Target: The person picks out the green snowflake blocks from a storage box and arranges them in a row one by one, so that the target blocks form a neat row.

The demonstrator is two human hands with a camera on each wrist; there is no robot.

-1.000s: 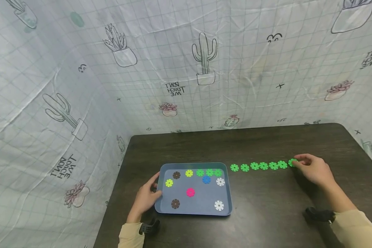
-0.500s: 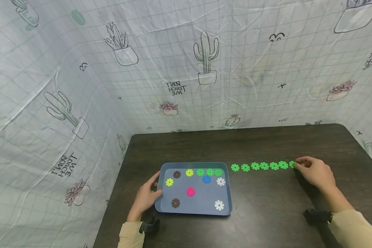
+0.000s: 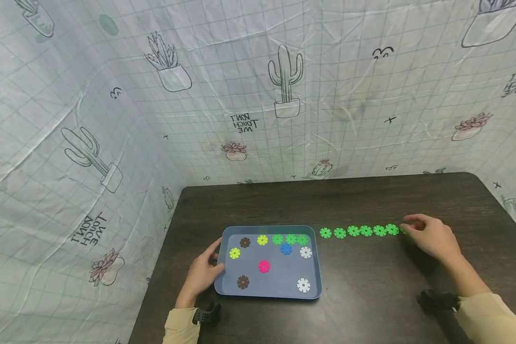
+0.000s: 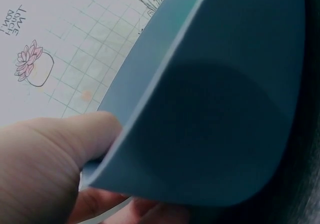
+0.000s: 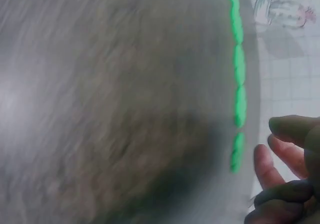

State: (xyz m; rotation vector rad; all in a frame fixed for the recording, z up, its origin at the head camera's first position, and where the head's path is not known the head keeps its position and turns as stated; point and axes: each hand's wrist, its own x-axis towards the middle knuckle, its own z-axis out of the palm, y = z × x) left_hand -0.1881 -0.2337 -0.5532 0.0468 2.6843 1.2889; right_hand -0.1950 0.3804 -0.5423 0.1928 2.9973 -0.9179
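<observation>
Pinching the tray (image 3: pixel 275 285) by its left edge with the left hand (image 3: pixel 201 272). Holding nothing in the right hand (image 3: pixel 432 239), with fingers loosely apart, beside the last green disc (image 5: pixel 237 154), toward the worktop's (image 3: pixel 370 282) right edge. Best to nudge softly, straight along the row (image 3: pixel 366 231).

Head view: located above the near side of the tray (image 3: pixel 277 285), facing forward and down, set well back; covers the whole tray and the patterned cloth (image 3: pixel 344 95) beyond it. Left wrist view: very near, at the tray's left end, image rolled. Right wrist view: near, right of the tray, also rolled, along the green disc row (image 3: pixel 366 231). Shared with head view: tray's left end (left wrist); disc row (right wrist).
</observation>
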